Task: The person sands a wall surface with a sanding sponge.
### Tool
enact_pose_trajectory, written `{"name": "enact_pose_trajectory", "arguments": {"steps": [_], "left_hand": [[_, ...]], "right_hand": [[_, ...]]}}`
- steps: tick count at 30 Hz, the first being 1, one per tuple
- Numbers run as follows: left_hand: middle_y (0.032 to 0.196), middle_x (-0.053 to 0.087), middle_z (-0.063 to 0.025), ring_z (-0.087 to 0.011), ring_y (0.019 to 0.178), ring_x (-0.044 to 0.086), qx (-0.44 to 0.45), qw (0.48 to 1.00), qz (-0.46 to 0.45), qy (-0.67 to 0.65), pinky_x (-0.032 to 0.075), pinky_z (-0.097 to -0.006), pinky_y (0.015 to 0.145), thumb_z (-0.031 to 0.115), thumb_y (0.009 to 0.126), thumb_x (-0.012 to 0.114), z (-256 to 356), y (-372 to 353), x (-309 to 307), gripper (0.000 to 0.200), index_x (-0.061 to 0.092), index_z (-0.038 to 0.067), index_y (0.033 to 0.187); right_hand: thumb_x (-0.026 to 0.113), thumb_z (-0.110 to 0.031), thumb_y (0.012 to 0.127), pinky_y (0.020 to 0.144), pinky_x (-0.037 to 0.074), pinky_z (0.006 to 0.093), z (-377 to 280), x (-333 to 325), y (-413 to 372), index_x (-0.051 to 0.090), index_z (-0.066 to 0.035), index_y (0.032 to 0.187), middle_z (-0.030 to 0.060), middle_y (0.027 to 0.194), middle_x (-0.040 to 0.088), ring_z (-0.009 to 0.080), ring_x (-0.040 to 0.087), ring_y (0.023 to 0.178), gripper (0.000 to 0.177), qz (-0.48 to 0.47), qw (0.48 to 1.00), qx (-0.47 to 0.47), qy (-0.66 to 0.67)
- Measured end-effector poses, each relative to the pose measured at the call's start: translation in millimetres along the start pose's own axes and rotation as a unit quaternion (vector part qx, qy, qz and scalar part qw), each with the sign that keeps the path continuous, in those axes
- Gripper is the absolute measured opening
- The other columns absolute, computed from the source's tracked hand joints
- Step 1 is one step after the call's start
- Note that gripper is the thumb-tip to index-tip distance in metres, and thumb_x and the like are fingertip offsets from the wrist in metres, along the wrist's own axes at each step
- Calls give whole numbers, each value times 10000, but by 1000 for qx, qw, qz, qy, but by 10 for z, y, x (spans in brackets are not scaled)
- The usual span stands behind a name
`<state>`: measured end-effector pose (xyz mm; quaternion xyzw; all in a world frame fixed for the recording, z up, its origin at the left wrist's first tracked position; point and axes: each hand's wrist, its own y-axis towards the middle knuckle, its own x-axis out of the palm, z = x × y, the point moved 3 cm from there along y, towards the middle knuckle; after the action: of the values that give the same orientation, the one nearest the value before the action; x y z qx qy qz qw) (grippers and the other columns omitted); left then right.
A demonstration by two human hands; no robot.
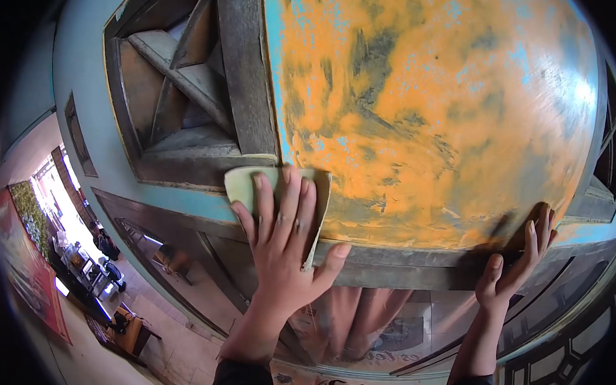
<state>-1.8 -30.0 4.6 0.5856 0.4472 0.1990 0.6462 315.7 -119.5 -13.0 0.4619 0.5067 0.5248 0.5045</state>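
The left hand point(281, 244) lies over a pale green sheet point(240, 186), fingers spread, pressing it at the lower-left corner of the orange panel point(414, 121); the sheet looks thin, light and bendy, likely best backed by flat fingers. The right hand point(517, 270), fingers outstretched, is at the panel's lower-right edge

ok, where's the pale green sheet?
Head view, left of centre: the sheet is under the left hand, at the lower left of the orange panel, below the wooden frame.
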Motion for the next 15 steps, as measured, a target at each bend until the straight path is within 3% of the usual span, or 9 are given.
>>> {"name": "enact_pose_trajectory", "arguments": {"steps": [2,7,10,11,15], "left_hand": [[1601,398,-189,-455,1530,221,-6,999,29,-25,-55,-613,1213,553,1015,448,-34,177,-44,738,481,-10,1490],[1612,384,-179,-451,1533,213,-32,998,23,-44,-71,-610,1211,538,1049,339,-10,84,-9,710,464,13,1511],[1614,382,-178,-451,1535,209,-24,999,29,-36,-73,-613,1210,547,1049,335,-29,79,15,719,455,14,1517],[1619,318,-265,-471,1542,159,-14,1000,0,-3,-55,-604,1215,565,1051,299,-31,133,-21,799,384,-77,1520],[1620,318,-263,-477,1540,158,-7,1000,5,-9,-51,-607,1215,586,1039,321,-7,193,-57,821,382,-77,1519]], "right_hand": [[417,-508,1050,1226,91,602,7,-3,7,392,-60,1501,260,1579,387,448,288,1505,636,-5,1000,-13,-9],[415,-487,1054,1228,85,604,-37,1,10,385,-60,1495,271,1577,384,456,305,1495,614,1,1000,-11,3],[416,-473,1056,1228,84,606,-41,4,9,385,-61,1490,278,1573,386,462,306,1492,599,5,1000,-16,4],[417,-469,1057,1228,85,607,-46,7,17,385,-62,1489,281,1572,387,464,305,1492,594,5,1000,-19,5],[419,-464,1057,1227,82,611,-55,11,18,385,-59,1486,285,1571,386,463,301,1494,591,9,1000,-18,7]]}}
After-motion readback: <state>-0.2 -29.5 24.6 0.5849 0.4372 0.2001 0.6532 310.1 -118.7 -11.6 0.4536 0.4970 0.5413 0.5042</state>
